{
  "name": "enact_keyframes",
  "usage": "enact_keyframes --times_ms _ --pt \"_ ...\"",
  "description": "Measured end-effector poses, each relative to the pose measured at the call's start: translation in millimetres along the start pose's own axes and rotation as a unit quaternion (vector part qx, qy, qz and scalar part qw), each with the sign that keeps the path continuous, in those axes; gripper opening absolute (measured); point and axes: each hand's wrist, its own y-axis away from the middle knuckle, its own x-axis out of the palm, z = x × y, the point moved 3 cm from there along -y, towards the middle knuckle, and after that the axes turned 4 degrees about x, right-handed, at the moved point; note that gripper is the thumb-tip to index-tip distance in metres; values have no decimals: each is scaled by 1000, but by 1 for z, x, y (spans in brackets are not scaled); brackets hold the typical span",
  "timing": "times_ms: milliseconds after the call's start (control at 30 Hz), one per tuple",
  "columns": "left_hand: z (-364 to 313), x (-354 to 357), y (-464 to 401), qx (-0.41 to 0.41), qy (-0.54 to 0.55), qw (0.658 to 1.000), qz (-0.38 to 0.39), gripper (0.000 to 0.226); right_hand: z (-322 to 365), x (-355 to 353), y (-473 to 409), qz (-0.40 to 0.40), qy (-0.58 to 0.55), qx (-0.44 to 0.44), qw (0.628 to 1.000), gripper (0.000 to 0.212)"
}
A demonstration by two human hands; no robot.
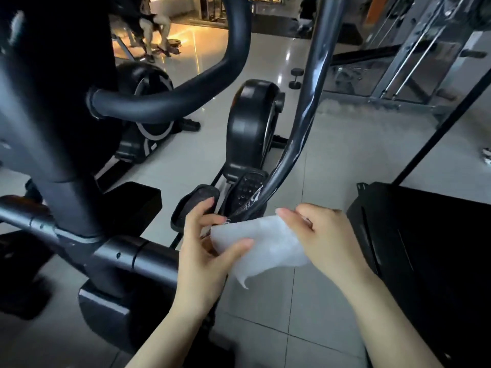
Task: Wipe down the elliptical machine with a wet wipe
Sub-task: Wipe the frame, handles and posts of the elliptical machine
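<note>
A: Where is the wet wipe point(268, 248) found?

B: It is held spread between both hands, just in front of the lower end of the elliptical's curved handlebar point(305, 123), above the tiled floor point(332, 168).

A: How is it gripped?

B: Its left edge is pinched by the left hand point(207, 251), thumb laid over the sheet. Its right side is held by the right hand point(324, 235), fingers curled over it.

A: What is seen behind?

B: Two black pedals point(196, 197) and the flywheel housing point(249, 123) are seen.

White wet wipe point(261, 248) — unfolded, limp, corner drooping — just before dark elliptical machine point(305, 123) curved arm's lower end.
</note>
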Motion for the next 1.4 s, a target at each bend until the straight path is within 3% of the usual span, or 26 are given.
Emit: enact_keyframes --times_ms 67,233,433,500,600,700,800,867,967,1067,1167,1267,1400 --pt "-4 7 7 74 -65 994 44 66 7 0 -5 0 28 -8 1000 56" --pt "-4 -3 9 132 -133 982 24 12 14 6 -8 3 -91 46 995 42" --pt "3 -13 6 123 -119 985 32 19 5 6 3 41 -111 90 989 13" --pt "3 -10 3 136 -122 982 40 18 3 1 5 53 -232 155 959 16" --pt "1 -3 -3 153 -128 979 45 10 0 -8 9 42 -406 257 876 27" --pt "-8 12 -13 160 -100 980 63 7 3 -20 6 10 -485 239 841 19" --pt "-27 32 -27 177 -80 976 98 13 12 -40 0 0 -504 182 845 27" --pt "-43 44 -40 190 -88 972 103 15 19 -55 -6 -15 -465 132 875 31" --pt "-69 61 -66 164 -39 980 101 24 28 -83 -27 -120 -377 76 915 29" --pt "-93 84 -98 120 72 983 119 21 44 -115 -69 -219 -284 -13 933 22" --pt "-109 101 -128 120 90 984 98 15 69 -132 -118 -276 -140 -155 938 6" --pt "-112 108 -155 127 59 989 53 14 84 -121 -160 -292 22 -274 916 10" --pt "-103 102 -171 156 -84 984 31 6 70 -100 -186 -297 180 -459 818 23"
